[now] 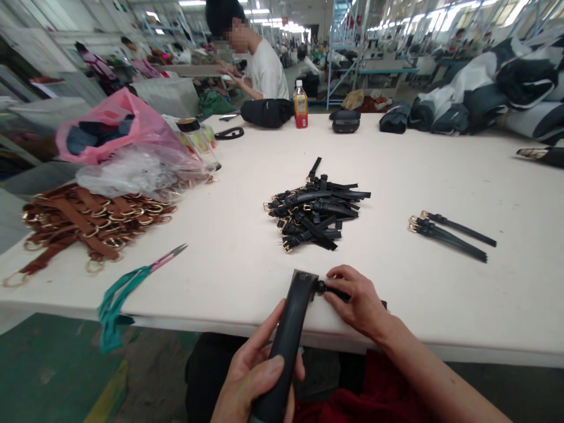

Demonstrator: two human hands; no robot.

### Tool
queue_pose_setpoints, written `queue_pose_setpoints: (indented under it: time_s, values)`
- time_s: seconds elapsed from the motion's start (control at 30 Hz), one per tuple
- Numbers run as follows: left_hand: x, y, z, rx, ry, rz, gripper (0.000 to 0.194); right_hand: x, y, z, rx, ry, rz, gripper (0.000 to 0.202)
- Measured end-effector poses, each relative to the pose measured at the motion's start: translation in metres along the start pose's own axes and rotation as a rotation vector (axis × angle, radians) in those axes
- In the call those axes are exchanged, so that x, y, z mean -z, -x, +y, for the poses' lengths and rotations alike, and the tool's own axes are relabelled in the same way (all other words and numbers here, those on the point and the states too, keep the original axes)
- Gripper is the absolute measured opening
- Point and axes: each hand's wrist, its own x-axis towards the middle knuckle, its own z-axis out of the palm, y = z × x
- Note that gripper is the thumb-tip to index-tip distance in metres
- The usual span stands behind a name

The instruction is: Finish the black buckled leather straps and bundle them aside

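My left hand [259, 370] is wrapped around a long black hand tool [293, 329] that looks like a stapler, tilted up over the table's front edge. Close to its head, my right hand [359, 299] pinches a short black buckle strap [337, 292]. The strap's near end meets the side of the tool's head; the fingers cover much of the rest. Beyond both hands lies a heap of black straps [315, 208] with gold-coloured buckles. To the right, several similar straps [453, 235] lie side by side, apart from the heap.
Scissors [170, 257] with teal cloth on the handles lie at the left front edge. Behind them are brown straps with rings [88, 220] and a pink plastic bag [127, 126]. A bottle [300, 106], black pouch [267, 113] and rolled material [467, 106] line the far side, where a person [268, 67] stands.
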Motion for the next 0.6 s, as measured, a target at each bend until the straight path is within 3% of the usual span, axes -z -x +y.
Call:
queue_pose_setpoints:
  time_s: [0.3,0.43,0.6]
  values:
    - [0.006,-0.001,-0.002,-0.011,0.011,-0.065,0.068,0.005,-0.008,-0.013,-0.026,0.084,-0.127,0.01]
    - [0.001,0.002,0.002,-0.018,0.022,-0.043,0.066,0.003,-0.015,-0.014,-0.072,0.096,-0.19,0.009]
    - [-0.004,0.007,0.006,-0.018,0.047,0.003,0.069,-0.006,-0.023,-0.015,-0.167,0.22,-0.169,0.011]
